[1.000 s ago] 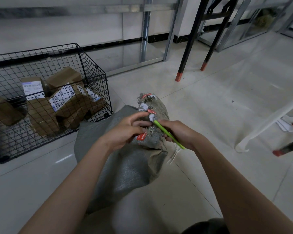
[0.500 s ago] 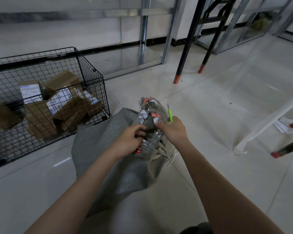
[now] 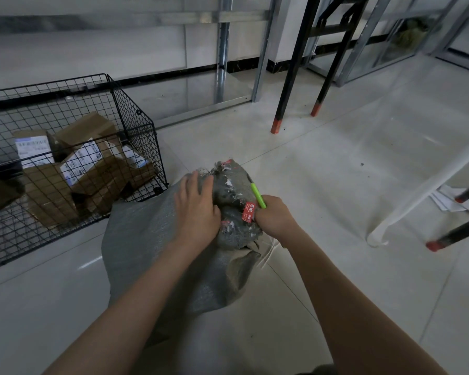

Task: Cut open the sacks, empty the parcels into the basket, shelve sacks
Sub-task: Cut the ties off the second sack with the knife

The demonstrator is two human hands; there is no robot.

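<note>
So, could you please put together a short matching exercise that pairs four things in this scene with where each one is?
Things:
1. grey sack
2. green cutter
3. cardboard parcels
4. left hand

Places:
A. inside the black wire basket
B. gripped in the right hand
C. lying on the tiled floor
D. resting on the sack's bunched top

Pairs: 1-C, 2-B, 3-A, 4-D
</note>
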